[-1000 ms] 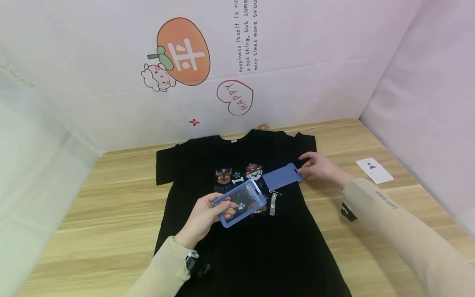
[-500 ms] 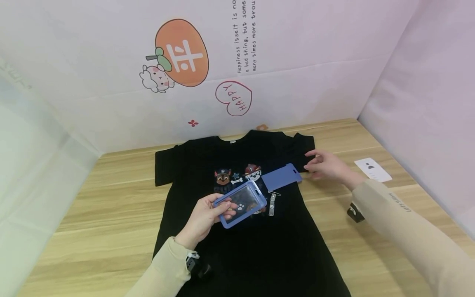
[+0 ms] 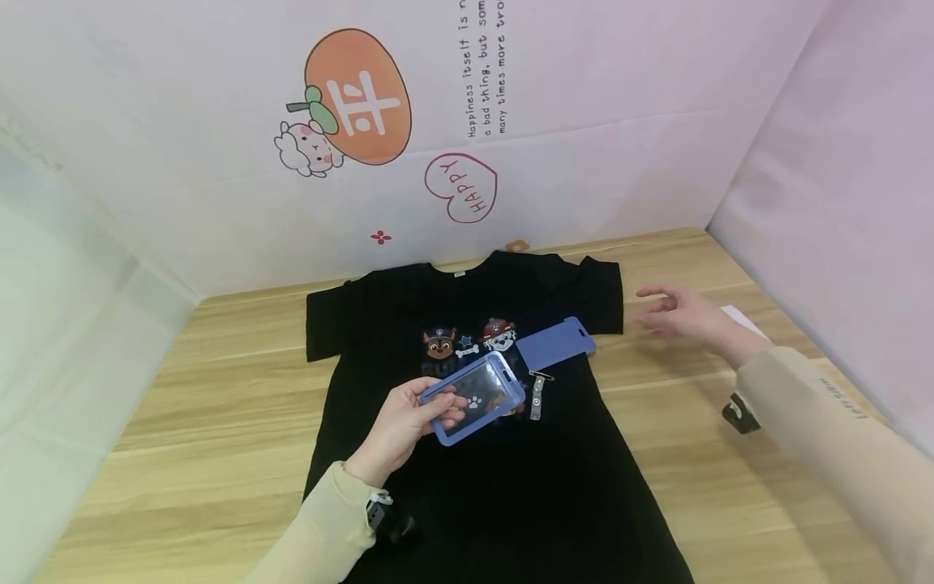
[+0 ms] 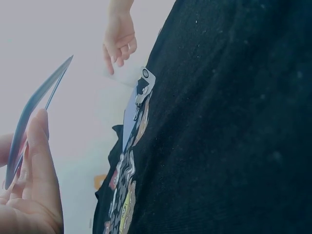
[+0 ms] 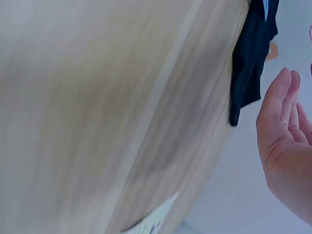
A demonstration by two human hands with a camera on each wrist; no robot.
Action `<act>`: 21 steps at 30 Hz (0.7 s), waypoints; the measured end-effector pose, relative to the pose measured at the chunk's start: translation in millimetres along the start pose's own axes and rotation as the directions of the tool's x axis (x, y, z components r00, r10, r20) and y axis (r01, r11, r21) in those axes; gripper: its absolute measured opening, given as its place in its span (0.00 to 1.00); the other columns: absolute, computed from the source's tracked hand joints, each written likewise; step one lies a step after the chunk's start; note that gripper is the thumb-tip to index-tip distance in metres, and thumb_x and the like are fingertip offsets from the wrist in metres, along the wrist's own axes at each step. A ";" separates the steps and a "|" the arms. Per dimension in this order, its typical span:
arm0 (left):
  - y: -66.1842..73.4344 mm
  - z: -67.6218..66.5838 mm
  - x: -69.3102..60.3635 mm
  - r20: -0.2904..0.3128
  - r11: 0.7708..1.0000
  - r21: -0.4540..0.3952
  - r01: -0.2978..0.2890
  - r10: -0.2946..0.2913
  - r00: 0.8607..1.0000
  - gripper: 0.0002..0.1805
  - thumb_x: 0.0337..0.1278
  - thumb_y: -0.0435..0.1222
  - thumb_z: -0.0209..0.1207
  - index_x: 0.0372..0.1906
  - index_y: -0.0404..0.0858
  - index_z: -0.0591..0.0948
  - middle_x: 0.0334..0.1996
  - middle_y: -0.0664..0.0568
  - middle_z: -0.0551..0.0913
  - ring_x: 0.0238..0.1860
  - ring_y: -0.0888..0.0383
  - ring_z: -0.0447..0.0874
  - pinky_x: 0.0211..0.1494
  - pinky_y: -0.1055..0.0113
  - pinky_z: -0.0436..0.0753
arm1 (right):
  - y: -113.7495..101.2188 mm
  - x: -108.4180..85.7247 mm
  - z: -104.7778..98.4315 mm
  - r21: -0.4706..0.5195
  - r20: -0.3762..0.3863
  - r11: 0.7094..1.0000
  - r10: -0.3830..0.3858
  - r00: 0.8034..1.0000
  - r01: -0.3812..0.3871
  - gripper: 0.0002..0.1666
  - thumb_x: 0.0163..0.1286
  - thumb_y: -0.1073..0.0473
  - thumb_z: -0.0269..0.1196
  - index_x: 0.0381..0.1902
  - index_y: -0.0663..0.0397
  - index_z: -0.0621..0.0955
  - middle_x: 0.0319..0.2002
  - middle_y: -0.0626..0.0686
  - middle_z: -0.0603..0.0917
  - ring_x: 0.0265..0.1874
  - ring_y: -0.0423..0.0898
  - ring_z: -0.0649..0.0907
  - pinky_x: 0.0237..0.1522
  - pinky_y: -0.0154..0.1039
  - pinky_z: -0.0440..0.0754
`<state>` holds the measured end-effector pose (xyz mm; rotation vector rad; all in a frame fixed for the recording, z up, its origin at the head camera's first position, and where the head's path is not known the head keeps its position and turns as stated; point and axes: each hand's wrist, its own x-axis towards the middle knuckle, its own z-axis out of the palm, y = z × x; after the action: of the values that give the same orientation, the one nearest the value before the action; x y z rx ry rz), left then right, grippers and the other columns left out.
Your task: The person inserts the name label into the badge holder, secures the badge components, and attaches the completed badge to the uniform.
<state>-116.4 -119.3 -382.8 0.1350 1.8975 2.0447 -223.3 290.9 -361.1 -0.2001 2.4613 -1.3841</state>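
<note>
Gripping blue plastic clear-window frame: L hand, above black cloth T-shirt. R hand empty, fingers loose. Done, apparently: flat blue plastic panel off, on tee. Pending, prob.: white paper card into frame.

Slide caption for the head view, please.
Left hand holds a blue card holder over a black T-shirt; right hand hovers empty.

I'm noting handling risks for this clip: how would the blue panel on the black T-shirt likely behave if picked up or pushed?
The blue panel would probably be stiff: its edges run straight and it lies flat. It looks thin, so it is likely light. Pushing it might ruck up the black T-shirt beneath, whose cloth looks soft.
</note>
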 end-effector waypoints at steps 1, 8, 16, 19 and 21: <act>0.2 0.0 0.3 0.000 1.000 -0.001 0.001 -0.001 1.000 0.17 0.64 0.31 0.55 0.51 0.21 0.70 0.32 0.56 0.87 0.33 0.64 0.86 0.39 0.70 0.84 | 0.8 -1.3 -3.2 -0.010 -0.002 1.000 0.004 1.000 -0.004 0.36 0.71 0.61 0.56 0.68 0.71 0.55 0.58 0.76 0.69 0.41 0.42 0.83 0.47 0.44 0.82; 0.6 0.9 1.9 0.009 1.000 -0.012 0.011 -0.011 1.000 0.18 0.65 0.31 0.54 0.52 0.20 0.69 0.34 0.53 0.87 0.33 0.64 0.86 0.39 0.72 0.83 | 12.4 -7.5 -23.7 -0.073 -0.037 0.997 0.015 0.999 -0.017 0.38 0.71 0.56 0.57 0.68 0.71 0.54 0.57 0.76 0.70 0.38 0.35 0.82 0.46 0.41 0.82; -0.7 0.2 1.4 0.003 1.000 0.000 0.018 -0.018 1.000 0.18 0.65 0.32 0.54 0.52 0.21 0.70 0.35 0.52 0.87 0.33 0.64 0.86 0.40 0.71 0.84 | 31.2 -17.6 -47.0 -0.213 -0.073 0.976 0.037 0.997 -0.052 0.42 0.67 0.50 0.61 0.68 0.69 0.57 0.53 0.68 0.74 0.37 0.37 0.82 0.40 0.30 0.81; -1.4 -0.2 1.7 0.003 1.000 0.001 0.016 -0.016 1.000 0.19 0.65 0.32 0.55 0.52 0.21 0.70 0.35 0.51 0.87 0.33 0.64 0.86 0.40 0.70 0.84 | 36.9 -21.5 -55.7 -0.236 -0.091 0.970 0.042 0.995 -0.062 0.42 0.67 0.49 0.61 0.68 0.68 0.58 0.53 0.67 0.75 0.36 0.35 0.81 0.38 0.27 0.80; -1.9 -0.3 1.8 0.001 1.000 -0.002 0.016 -0.016 1.000 0.19 0.65 0.32 0.55 0.52 0.21 0.70 0.35 0.51 0.87 0.33 0.64 0.86 0.40 0.70 0.84 | 39.1 -24.5 -62.2 -0.243 -0.094 0.968 0.042 0.995 -0.064 0.42 0.68 0.50 0.61 0.68 0.68 0.57 0.53 0.67 0.75 0.36 0.33 0.80 0.38 0.26 0.79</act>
<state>-117.8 -118.9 -385.0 0.1199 1.8895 2.0355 -219.8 368.2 -359.3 -0.1293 2.6876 -1.0858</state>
